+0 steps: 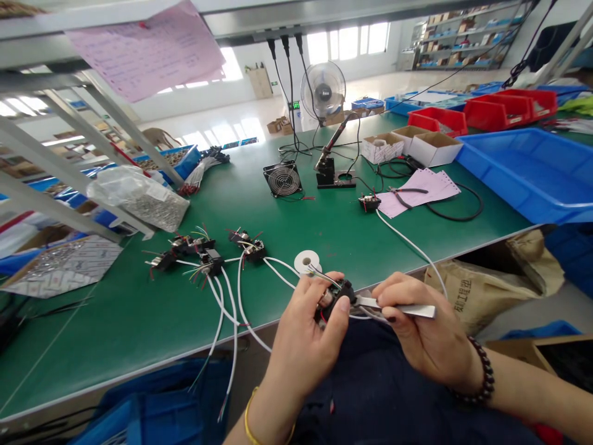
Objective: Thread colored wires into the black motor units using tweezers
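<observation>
My left hand (pixel 311 330), with a yellow bracelet at its wrist, is closed around a small black component (pixel 345 290) with thin wires, just over the table's front edge. A flat metal tool (pixel 414 310), like tweezers, lies in my right hand (pixel 419 327), its tip touching the component's right side. White cable runs below the component between my hands. Behind my left hand stands a white spool (pixel 306 262). Similar black components (pixel 212 262) with coloured wire ends and white cables lie to the left, and another one (pixel 369 203) sits farther back on the right.
On the green table (pixel 296 225) are a soldering iron stand (pixel 334 176), a small fan (pixel 283 180), pliers (pixel 407 196) on pink sheets (pixel 428 190) and white boxes (pixel 433 148). A blue tray (pixel 532 173) is at right, a plastic bag (pixel 143 198) at left.
</observation>
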The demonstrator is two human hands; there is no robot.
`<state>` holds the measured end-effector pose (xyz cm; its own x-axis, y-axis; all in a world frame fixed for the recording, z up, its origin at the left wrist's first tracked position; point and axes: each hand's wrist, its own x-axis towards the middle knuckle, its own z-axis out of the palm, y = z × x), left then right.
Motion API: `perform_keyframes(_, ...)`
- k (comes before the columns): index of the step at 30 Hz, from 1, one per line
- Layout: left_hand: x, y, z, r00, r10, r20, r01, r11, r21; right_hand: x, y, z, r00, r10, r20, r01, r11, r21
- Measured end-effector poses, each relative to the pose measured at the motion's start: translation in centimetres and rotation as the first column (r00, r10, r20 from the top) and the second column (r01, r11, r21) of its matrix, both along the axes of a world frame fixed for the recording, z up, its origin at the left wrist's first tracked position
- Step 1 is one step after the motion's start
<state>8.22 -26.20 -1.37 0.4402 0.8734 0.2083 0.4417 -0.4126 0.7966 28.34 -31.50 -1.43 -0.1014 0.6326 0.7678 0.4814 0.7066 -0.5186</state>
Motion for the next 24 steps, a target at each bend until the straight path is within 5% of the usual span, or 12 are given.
perform_keyframes(6,0.2,-0.2,0.0,1.0,0.008,0.017,-0.008,1.0,-0.002,0.1,0.1,-0.3,0.999,-0.009,0.052,0.009,1.0,0.006)
perform_keyframes(13,-0.1,-0.2,-0.3,0.999,-0.025,0.033,0.026,0.999,-0.023,0.4,0.3,-0.9,0.99,0.017,-0.143,-0.043,0.982,-0.185)
perform_keyframes(24,0.1,-0.3,-0.3,0.999,-0.033,0.039,0.035,0.998,-0.053,0.5,0.3,-1.1,0.976,0.067,-0.209,-0.111,0.972,-0.207)
